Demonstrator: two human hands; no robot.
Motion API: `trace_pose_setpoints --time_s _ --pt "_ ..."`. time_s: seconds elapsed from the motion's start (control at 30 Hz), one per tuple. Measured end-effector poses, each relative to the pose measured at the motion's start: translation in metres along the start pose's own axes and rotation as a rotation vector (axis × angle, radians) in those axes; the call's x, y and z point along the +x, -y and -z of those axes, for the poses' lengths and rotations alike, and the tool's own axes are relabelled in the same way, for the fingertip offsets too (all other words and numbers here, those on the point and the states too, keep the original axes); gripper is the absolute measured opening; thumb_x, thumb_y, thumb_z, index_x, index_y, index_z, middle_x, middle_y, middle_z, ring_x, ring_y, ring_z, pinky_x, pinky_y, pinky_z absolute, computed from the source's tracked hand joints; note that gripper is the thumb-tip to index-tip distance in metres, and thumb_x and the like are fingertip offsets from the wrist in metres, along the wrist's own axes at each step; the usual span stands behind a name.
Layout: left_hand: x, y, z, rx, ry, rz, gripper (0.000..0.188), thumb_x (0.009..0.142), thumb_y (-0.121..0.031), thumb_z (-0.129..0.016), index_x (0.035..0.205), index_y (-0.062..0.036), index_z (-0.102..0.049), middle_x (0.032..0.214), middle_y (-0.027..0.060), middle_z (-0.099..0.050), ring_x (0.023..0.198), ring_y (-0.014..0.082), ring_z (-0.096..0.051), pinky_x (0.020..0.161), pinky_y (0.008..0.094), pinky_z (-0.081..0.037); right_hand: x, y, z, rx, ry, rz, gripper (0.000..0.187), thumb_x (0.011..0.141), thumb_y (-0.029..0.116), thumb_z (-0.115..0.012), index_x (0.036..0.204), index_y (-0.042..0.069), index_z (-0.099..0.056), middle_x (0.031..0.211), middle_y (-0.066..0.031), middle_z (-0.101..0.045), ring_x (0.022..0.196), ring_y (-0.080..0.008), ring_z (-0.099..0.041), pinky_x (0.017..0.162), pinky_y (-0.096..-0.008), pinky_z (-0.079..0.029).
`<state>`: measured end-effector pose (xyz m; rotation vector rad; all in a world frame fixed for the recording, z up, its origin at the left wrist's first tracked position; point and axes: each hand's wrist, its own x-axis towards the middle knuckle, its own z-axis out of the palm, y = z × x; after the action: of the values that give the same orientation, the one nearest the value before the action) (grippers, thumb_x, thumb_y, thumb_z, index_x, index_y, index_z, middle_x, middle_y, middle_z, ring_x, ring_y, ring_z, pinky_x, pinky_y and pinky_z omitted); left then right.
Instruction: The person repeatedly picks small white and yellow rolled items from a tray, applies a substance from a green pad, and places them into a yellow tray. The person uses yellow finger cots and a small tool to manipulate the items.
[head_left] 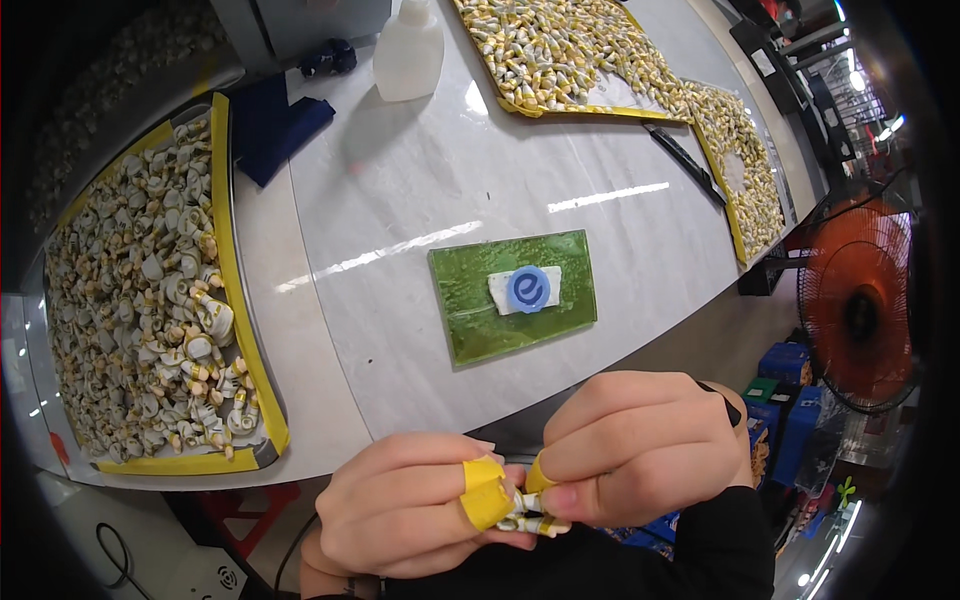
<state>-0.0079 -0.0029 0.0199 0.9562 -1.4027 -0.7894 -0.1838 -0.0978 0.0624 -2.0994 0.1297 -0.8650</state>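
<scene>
Nearside of the green slab, the left hand and right hand are pinching small white-and-yellow figures, risking a drop if either grip is loosening.

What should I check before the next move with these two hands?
1. Left hand gripping the small white-and-yellow piece: ok.
2. Right hand on the same piece: ok, thumb and finger pinching at it.
3. Yellow tape wrapped on the left hand: ok.
4. Whole piece in view: not ok, the hands cover part of it.
5. Firmness of the grip: cannot tell.
6. Green slab flat on the table, blue disc on top: ok.
</scene>
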Motion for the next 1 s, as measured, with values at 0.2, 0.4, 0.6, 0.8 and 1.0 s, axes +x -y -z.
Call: trace_pose_setpoints --time_s 0.2,0.4,0.6,0.8,1.0 --pt "0.0 0.0 -0.002 -0.04 -0.029 -0.014 0.03 0.059 -0.012 -0.085 0.082 -0.0034 -0.068 0.081 0.006 -0.068 0.075 0.022 -0.065 0.066 0.0278 -0.056 0.001 0.002 0.004 0.007 0.037 -0.001 0.01 0.072 -0.004 -0.065 0.079 -0.009 -0.059 0.084 -0.0185 -0.059 0.068 -0.0261 -0.059 0.057 -0.0298 -0.05" --pt "-0.002 -0.001 -0.002 -0.006 -0.018 -0.025 0.031 0.059 -0.013 -0.085 0.082 -0.0036 -0.068 0.082 0.0063 -0.068 0.075 0.0225 -0.065 0.067 0.0284 -0.055 -0.002 0.001 -0.001 -0.038 -0.003 0.033 0.01 0.071 -0.004 -0.065 0.078 -0.009 -0.06 0.082 -0.0179 -0.06 0.067 -0.0246 -0.059 0.056 -0.0283 -0.05" --pt "0.001 0.003 -0.008 -0.005 -0.038 -0.001 0.033 0.061 -0.011 -0.083 0.087 -0.0038 -0.065 0.085 0.0079 -0.067 0.075 0.0235 -0.065 0.069 0.0303 -0.055 -0.007 0.012 -0.005 -0.22 -0.077 -0.032 0.017 0.069 0.0 -0.073 0.082 -0.001 -0.062 0.079 -0.0114 -0.063 0.068 -0.0216 -0.06 0.056 -0.0279 -0.051" --pt "0.004 0.013 -0.004 -0.135 0.098 -0.038 0.029 0.068 -0.008 -0.078 0.094 -0.0013 -0.065 0.092 0.0119 -0.066 0.081 0.0256 -0.064 0.073 0.0341 -0.053 -0.01 0.01 -0.006 -0.039 -0.111 -0.096 0.014 0.069 0.001 -0.072 0.081 -0.002 -0.064 0.078 -0.0104 -0.063 0.065 -0.0207 -0.059 0.055 -0.0282 -0.048" --pt "0.002 0.013 -0.006 -0.468 0.128 0.22 0.029 0.073 -0.012 -0.076 0.093 0.0066 -0.065 0.084 0.0151 -0.067 0.076 0.0259 -0.065 0.069 0.032 -0.05 -0.004 0.007 0.003 -0.037 -0.066 -0.294 0.017 0.061 0.014 -0.082 0.075 0.015 -0.072 0.078 0.0011 -0.052 0.07 -0.0152 -0.048 0.056 -0.0252 -0.035"
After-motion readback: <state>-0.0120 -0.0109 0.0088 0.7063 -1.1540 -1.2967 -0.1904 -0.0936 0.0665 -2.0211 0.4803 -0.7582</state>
